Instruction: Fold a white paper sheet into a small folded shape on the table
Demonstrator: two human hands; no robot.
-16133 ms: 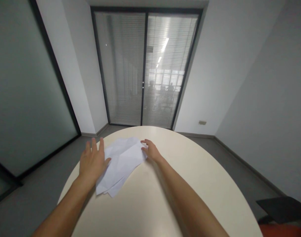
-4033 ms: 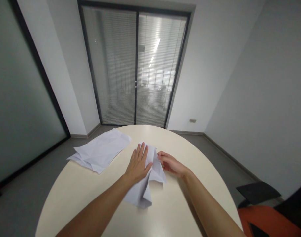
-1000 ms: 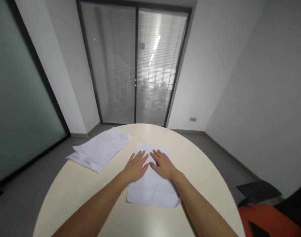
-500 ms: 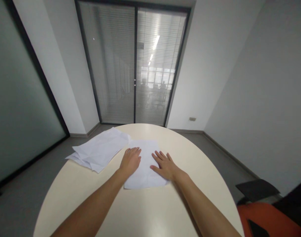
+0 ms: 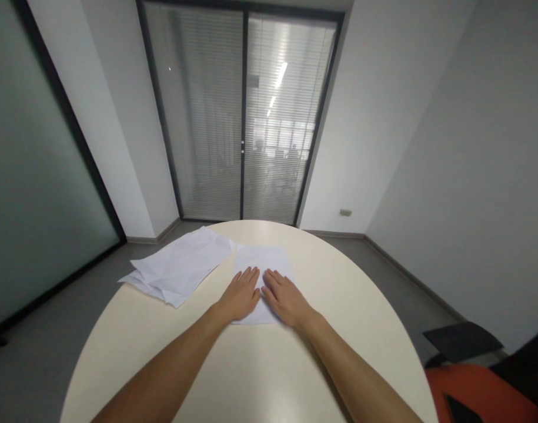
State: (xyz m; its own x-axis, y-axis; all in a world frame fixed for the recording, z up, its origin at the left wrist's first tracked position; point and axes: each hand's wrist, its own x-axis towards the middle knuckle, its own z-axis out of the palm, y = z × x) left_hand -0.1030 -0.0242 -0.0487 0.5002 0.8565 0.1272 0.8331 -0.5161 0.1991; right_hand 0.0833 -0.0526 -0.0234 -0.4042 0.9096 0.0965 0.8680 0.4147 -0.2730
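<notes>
"While both palms are turned downward, how are the fingers [image 5: 251, 275] arranged?"

"On the left hand [image 5: 241, 295] they are stretched forward and set close together, with the thumb pointed toward the other side. On the right hand [image 5: 284, 298] they are likewise extended with narrow gaps, and the left thumb is nearly met by the right one. How firmly they are pressed cannot be told."

"What is covered by them?"

"A white sheet of paper [image 5: 262, 255], laid flat on the round table [image 5: 251, 370]. Its far strip is left showing beyond the fingertips, and its near edge is seen between the wrists."

"And how is the room around it bounded?"

"At the sheet's far left corner, a pile of creased papers [image 5: 180, 267] is met; whether the two are overlapped or only set side by side cannot be made out. The table's rim is covered by the pile on the far left. Rightward from the right hand, the table is seen up to its curved rim."

"What is placed farther out?"

"At the right, an orange chair seat [image 5: 475, 385] with a black armrest [image 5: 463, 342] is set close by the table. Beyond the far rim, a dark-framed glass door [image 5: 211, 117] is hung with blinds [image 5: 281, 182], and a small plate [image 5: 345, 212] is fixed low on the wall [image 5: 383, 117]. The left is bounded by a frosted panel [image 5: 34, 135]."
</notes>
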